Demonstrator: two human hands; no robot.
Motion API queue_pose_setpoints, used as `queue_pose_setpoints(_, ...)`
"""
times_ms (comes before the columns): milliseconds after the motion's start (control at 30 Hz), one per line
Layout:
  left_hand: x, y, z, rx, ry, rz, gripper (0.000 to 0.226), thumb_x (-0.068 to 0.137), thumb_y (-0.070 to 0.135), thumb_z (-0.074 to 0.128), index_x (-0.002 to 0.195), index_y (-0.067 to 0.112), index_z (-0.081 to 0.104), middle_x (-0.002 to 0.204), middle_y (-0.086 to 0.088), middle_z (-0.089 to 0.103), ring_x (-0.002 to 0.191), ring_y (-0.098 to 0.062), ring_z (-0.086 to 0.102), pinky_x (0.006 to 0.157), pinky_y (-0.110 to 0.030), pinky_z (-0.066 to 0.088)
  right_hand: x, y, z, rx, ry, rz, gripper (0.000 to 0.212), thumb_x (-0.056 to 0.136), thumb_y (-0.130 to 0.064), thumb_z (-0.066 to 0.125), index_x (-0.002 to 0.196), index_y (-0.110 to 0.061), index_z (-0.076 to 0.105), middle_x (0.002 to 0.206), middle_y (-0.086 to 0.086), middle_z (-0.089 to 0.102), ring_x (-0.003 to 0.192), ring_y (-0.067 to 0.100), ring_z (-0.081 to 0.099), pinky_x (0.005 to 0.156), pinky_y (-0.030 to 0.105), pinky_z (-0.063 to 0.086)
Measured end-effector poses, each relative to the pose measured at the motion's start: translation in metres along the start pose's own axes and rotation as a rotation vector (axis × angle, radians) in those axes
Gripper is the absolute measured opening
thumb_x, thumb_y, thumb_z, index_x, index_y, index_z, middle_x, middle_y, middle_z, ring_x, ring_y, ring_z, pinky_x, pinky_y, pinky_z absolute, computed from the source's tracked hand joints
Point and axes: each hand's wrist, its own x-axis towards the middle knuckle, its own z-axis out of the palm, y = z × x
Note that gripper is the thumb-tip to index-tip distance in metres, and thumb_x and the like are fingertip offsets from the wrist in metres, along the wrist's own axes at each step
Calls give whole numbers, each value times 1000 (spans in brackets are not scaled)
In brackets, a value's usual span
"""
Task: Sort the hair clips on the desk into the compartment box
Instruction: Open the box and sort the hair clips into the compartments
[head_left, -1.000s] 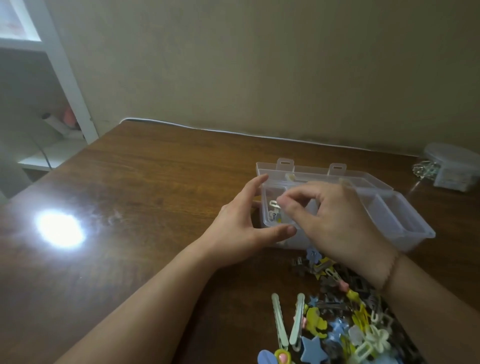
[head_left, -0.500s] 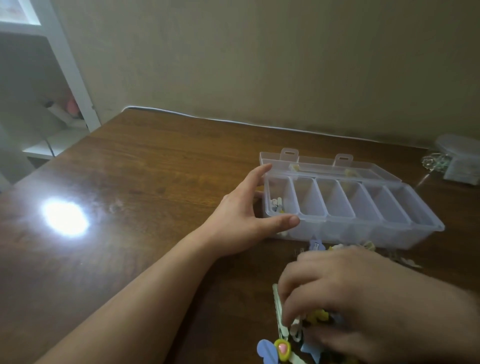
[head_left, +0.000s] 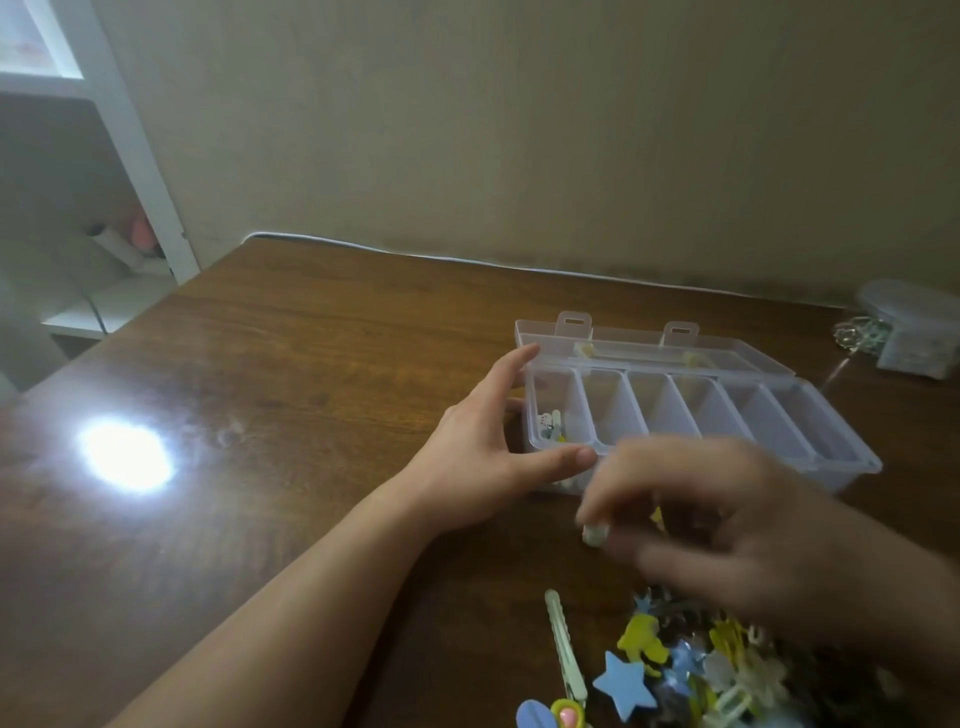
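A clear plastic compartment box (head_left: 852, 462) lies open on the brown desk, its lid folded back. Its leftmost compartment holds a few small hair clips (head_left: 551, 427); the others look bare. My left hand (head_left: 493, 447) rests against the box's left end, thumb along the near wall, fingers straight. My right hand (head_left: 727, 519), blurred by motion, hovers in front of the box and pinches a pale long clip (head_left: 595, 534). A pile of coloured hair clips (head_left: 685, 670) lies near the desk's front edge, with a blue star (head_left: 622, 683) and a long pale green clip (head_left: 565, 644).
A round clear container (head_left: 914, 332) with glittery bits beside it sits at the far right of the desk. A white shelf unit (head_left: 130, 171) stands at the left. A bright lamp reflection (head_left: 124, 457) glares on the desk top.
My right hand went from the leftmost compartment down to the clip pile, then rose toward the box pinching a pale clip. One of the two long pale clips is gone from the pile.
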Motion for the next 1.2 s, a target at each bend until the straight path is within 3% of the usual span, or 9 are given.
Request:
queue_pose_setpoints(133, 0, 1, -1, -4, -11, -7, 103, 66, 66, 71, 149, 45, 15, 154, 13, 33, 125, -1, 40, 108, -36, 38, 8, 9, 1, 174, 582, 18, 11, 82, -5, 68, 89, -13, 68, 85, -3, 71, 73, 18, 68, 57, 29, 57)
queue_pose_setpoints(233, 0, 1, -1, -10, -11, -7, 103, 64, 64, 70, 149, 44, 15, 154, 13, 33, 123, 2, 38, 103, -28, 38, 15, 19, 7, -19, 767, 100, 10, 80, -14, 72, 89, -18, 71, 86, -10, 72, 83, 9, 69, 71, 24, 56)
queue_pose_setpoints(500, 0, -3, 0, -5, -3, 18, 105, 63, 71, 69, 149, 44, 16, 150, 18, 37, 128, -1, 43, 108, -40, 41, 15, 35, 16, -323, 390, 105, 30, 87, -47, 51, 103, -30, 72, 110, -19, 66, 118, 0, 51, 101, 40, 42)
queue_pose_setpoints(567, 0, -3, -1, -7, -2, 18, 105, 62, 72, 68, 149, 45, 16, 151, 17, 36, 129, -1, 42, 109, -43, 41, 12, 31, 14, -331, 389, 74, 31, 88, -46, 54, 109, -29, 68, 113, -15, 65, 118, 5, 51, 99, 37, 43)
queue_pose_setpoints(667, 0, -2, -1, -9, -5, 8, 107, 60, 73, 67, 149, 45, 16, 152, 15, 36, 132, -5, 42, 109, -46, 40, 6, 20, 8, -380, 365, -90, 20, 83, -26, 64, 99, -18, 72, 98, -7, 66, 96, 12, 59, 79, 32, 49)
queue_pose_setpoints(767, 1, -1, 0, -17, 4, -2, 106, 62, 69, 72, 149, 45, 16, 151, 14, 37, 132, -6, 43, 110, -46, 39, 0, 6, 6, -395, 11, -162, 15, 80, -22, 66, 90, -29, 73, 94, -18, 64, 86, 0, 59, 70, 19, 49)
queue_pose_setpoints(900, 2, -2, 0, -6, 3, -2, 104, 65, 66, 72, 149, 45, 15, 153, 15, 33, 130, -4, 41, 110, -44, 39, 4, 1, 17, -469, -460, -127, 24, 90, -42, 55, 113, -51, 59, 120, -28, 48, 99, -5, 54, 72, 21, 51)
queue_pose_setpoints(1067, 2, -3, -2, 70, 23, 38, 101, 70, 65, 71, 151, 41, 15, 154, 16, 27, 118, 4, 43, 92, -19, 40, 5, 4, 24, -449, -441, -108, 12, 89, -43, 59, 100, -46, 57, 115, -24, 43, 80, -6, 36, 61, 16, 39)
queue_pose_setpoints(1200, -2, 1, -3, 203, 137, 102, 91, 69, 77, 57, 146, 41, 25, 142, 19, 23, 124, -9, 43, 94, -26, 45, 4, 6, 20, -425, -381, -96, 9, 89, -35, 60, 95, -41, 55, 107, -23, 52, 86, -5, 48, 66, 17, 44)
